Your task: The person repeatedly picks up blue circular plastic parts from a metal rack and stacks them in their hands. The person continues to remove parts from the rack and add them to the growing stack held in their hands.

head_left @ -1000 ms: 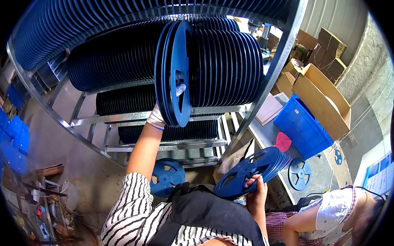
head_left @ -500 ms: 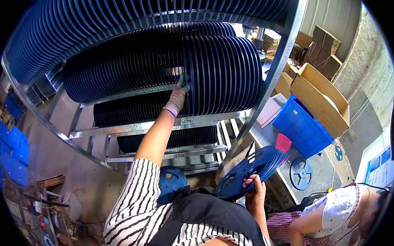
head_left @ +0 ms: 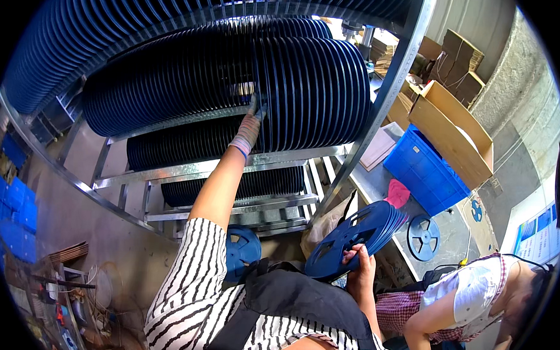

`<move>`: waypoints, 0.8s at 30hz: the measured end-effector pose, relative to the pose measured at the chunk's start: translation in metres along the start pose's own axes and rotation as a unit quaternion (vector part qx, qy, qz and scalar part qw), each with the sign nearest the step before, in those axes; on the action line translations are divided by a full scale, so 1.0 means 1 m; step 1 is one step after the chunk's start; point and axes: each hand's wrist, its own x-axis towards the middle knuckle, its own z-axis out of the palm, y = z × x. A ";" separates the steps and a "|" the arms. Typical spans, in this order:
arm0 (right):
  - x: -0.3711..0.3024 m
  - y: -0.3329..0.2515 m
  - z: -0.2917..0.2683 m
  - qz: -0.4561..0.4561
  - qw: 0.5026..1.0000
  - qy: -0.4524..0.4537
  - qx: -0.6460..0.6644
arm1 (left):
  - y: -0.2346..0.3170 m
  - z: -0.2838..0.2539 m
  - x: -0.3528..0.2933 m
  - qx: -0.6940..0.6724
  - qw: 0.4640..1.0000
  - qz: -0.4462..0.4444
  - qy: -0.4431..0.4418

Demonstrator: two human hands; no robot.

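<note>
My left hand (head_left: 248, 129), in a light striped glove, reaches to a long row of dark blue plastic reels (head_left: 314, 93) on a metal rack (head_left: 209, 167). Its fingers close at the rim of a reel beside a narrow gap in the row; the fingertips are partly hidden. Low in front of my body, my bare right hand (head_left: 362, 271) grips a stack of several blue reels (head_left: 345, 242), its fingers hooked through an opening near their centre. The stack is tilted, with its flat spoked face toward the rack.
On the right, a table (head_left: 454, 233) holds a blue crate (head_left: 425, 171), a pink cloth (head_left: 396, 193) and a loose reel (head_left: 424, 237). An open cardboard box (head_left: 454, 135) rests by the crate. Another person (head_left: 467, 299) bends close at my right. A reel (head_left: 242, 252) is below my left arm.
The view has shifted slightly, so the rack and table sit a little higher and further left. My left hand stays at the same gap; my right hand still holds the stack.
</note>
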 end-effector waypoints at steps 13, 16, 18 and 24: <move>-0.008 -0.003 -0.011 -0.013 1.000 0.010 -0.021 | -0.027 0.005 0.006 0.175 0.982 0.061 -0.037; -0.005 -0.003 -0.009 -0.006 1.000 0.004 -0.022 | -0.045 -0.018 0.004 0.453 0.855 0.252 -0.022; -0.003 -0.003 -0.003 -0.004 1.000 -0.003 -0.021 | -0.049 -0.039 -0.001 0.495 0.820 0.287 0.016; -0.002 -0.008 -0.021 -0.036 0.998 0.024 -0.036 | 0.133 -0.003 -0.067 -0.310 0.940 -0.006 0.140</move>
